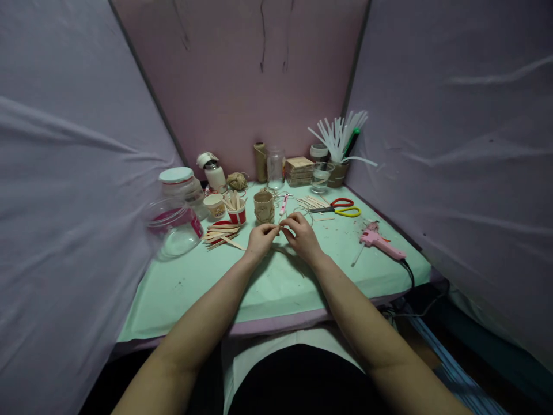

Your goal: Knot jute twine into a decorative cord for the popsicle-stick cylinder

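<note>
Twine (295, 263) runs from between the person's fingertips, on the near side of the small trimmed cup (264, 208), and trails down towards the worktop (173, 311). Left hand (262, 237) and right hand (298, 230) meet there, thumbs and forefingers pinched together on a thin strand; its exact end is hidden by the fingers. With so little material between the tips, a slight slip could let the strand spring loose or unravel. Fine loose loops lie to the right of the cup, close to the blades of the scissors (334, 208), so a sharp tug might snag them there. The cup stands just beyond the hands, and a knuckle pushed forward could tip it. Craft sticks (222, 233) piled left of the cup would scatter if the left hand swung outward. Well to the cup's right lies a pink glue gun (382, 242); its cable drops over the edge, and catching that could drag it off.
</note>
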A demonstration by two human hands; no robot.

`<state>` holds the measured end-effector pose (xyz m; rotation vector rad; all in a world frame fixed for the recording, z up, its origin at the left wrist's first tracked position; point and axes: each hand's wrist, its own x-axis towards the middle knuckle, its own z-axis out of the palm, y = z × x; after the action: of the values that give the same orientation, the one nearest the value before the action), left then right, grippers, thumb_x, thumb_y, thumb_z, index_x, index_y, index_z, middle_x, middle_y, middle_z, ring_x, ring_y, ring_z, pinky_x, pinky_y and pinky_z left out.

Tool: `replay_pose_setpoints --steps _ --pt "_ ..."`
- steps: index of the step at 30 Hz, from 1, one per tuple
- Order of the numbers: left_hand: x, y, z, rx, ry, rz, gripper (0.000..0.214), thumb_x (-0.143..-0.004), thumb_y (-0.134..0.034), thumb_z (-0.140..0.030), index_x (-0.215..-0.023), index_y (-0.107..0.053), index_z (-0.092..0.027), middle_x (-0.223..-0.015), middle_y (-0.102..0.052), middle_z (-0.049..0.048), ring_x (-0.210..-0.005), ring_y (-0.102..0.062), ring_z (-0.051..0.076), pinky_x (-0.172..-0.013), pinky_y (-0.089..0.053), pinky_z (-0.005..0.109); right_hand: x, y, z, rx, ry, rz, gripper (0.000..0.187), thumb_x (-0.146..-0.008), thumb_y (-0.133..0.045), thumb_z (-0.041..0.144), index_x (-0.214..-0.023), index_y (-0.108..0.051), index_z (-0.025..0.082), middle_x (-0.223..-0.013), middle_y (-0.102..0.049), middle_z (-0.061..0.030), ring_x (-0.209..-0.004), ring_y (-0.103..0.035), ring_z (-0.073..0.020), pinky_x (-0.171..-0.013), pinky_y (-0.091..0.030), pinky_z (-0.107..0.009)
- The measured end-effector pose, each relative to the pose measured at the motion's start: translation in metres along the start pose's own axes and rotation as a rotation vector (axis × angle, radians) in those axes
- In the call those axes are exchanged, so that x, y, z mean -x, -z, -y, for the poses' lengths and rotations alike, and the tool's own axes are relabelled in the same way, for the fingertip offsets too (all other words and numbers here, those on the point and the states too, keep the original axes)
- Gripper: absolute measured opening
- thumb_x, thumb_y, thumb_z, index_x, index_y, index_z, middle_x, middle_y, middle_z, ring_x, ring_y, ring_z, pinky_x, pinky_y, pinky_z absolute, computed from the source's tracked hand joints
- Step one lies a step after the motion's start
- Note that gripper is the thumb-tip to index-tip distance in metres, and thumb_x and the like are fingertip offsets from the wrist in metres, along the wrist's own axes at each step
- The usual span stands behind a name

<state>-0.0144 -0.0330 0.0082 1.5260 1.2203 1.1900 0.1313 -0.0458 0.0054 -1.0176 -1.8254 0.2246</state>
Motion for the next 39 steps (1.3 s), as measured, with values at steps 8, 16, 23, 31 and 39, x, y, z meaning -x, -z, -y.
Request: replay_pose_setpoints --steps 8,16,23,31,39 --pt "-0.0018 -0.0002 0.0048 -0.021 -0.061 0.023 0.024 -0.069 -0.062 -0.032 -0.081 -0.071 -0.013 -0.071 -0.066 0.0055 -0.071 -0.058 0.017 -0.070 -0.044 0.028 -0.0034 -0.0061 -0.0035 -0.474 -0.538 -0.019 0.017 -0.074 -0.057 0.036 -0.073 -0.059 0.020 -0.068 -0.053 0.0002 -0.064 -0.047 -0.0137 -0.060 -0.039 -0.026" --pt "-0.0022 -0.0008 0.0051 -0.003 -0.037 0.044 0.026 -0.069 -0.059 -0.032 -0.082 -0.071 -0.013 -0.061 -0.059 0.0014 -0.061 -0.051 0.013 -0.061 -0.039 0.026 -0.0041 -0.0061 -0.0049 -0.721 -0.695 0.061 0.024 -0.065 -0.065 0.041 -0.071 -0.060 0.018 -0.062 -0.051 0.0029 -0.056 -0.041 -0.0094 -0.051 -0.032 -0.022" --pt "-0.0011 -0.0025 0.0001 0.054 -0.019 0.022 0.028 -0.067 -0.063 -0.035 -0.082 -0.071 -0.013 -0.060 -0.059 0.0013 -0.062 -0.052 0.014 -0.061 -0.040 0.027 -0.0051 -0.0047 -0.0041 -0.756 -0.778 0.024 0.021 -0.064 -0.064 0.038 -0.071 -0.060 0.018 -0.058 -0.046 0.0050 -0.052 -0.038 -0.0080 -0.049 -0.029 -0.022" --pt "0.0010 -0.0025 -0.0016 -0.032 -0.022 0.053 0.023 -0.068 -0.062 -0.031 -0.080 -0.071 -0.013 -0.075 -0.068 0.0060 -0.072 -0.060 0.017 -0.071 -0.045 0.029 -0.0044 -0.0036 -0.0061 -0.717 -0.821 0.029 0.023 -0.062 -0.064 0.039 -0.070 -0.060 0.017 -0.054 -0.046 0.0055 -0.049 -0.036 -0.0078 -0.047 -0.026 -0.023" --pt "0.0012 -0.0012 -0.0007 -0.142 -0.091 0.085 0.021 -0.071 -0.060 -0.031 -0.076 -0.070 -0.014 -0.074 -0.069 0.0048 -0.071 -0.060 0.017 -0.068 -0.045 0.027 -0.0038 -0.0060 -0.0069 -0.540 -0.688 0.015 0.022 -0.067 -0.059 0.039 -0.068 -0.062 0.017 -0.052 -0.050 0.0040 -0.051 -0.041 -0.0097 -0.052 -0.032 -0.024"
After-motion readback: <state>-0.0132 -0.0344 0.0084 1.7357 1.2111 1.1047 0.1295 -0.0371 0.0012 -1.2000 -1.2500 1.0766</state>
